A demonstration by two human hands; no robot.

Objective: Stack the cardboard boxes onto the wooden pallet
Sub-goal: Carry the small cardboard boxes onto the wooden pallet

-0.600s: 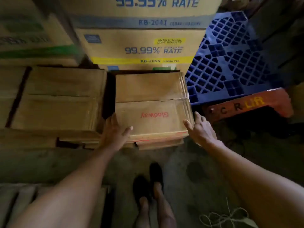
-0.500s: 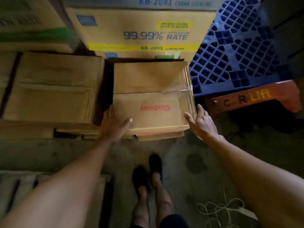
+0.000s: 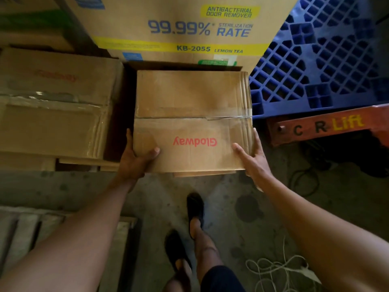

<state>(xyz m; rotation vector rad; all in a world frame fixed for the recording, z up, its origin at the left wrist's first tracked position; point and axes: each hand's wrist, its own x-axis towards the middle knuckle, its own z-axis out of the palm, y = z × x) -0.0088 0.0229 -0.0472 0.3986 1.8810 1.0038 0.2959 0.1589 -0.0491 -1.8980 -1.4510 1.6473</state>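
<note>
A brown cardboard box [image 3: 192, 114] with red "Glodway" lettering and a taped seam sits ahead of me on flattened cardboard. My left hand [image 3: 134, 159] grips its near left corner, thumb curled over the top face and fingers down the side. My right hand [image 3: 253, 159] clasps the near right corner, thumb on top and fingers along the right side. A wooden pallet [image 3: 31, 230] lies at the lower left, partly hidden by my left forearm. A second taped box [image 3: 54, 106] rests to the left.
A large printed carton [image 3: 185, 28] stands right behind the held box. A blue plastic pallet [image 3: 320, 60] leans at the right above an orange pallet-jack part [image 3: 328, 125]. Loose string [image 3: 275, 268] lies on the concrete floor by my feet [image 3: 195, 211].
Both hands have gone from hovering at the box's near corners to gripping them. My view has closed in on the box.
</note>
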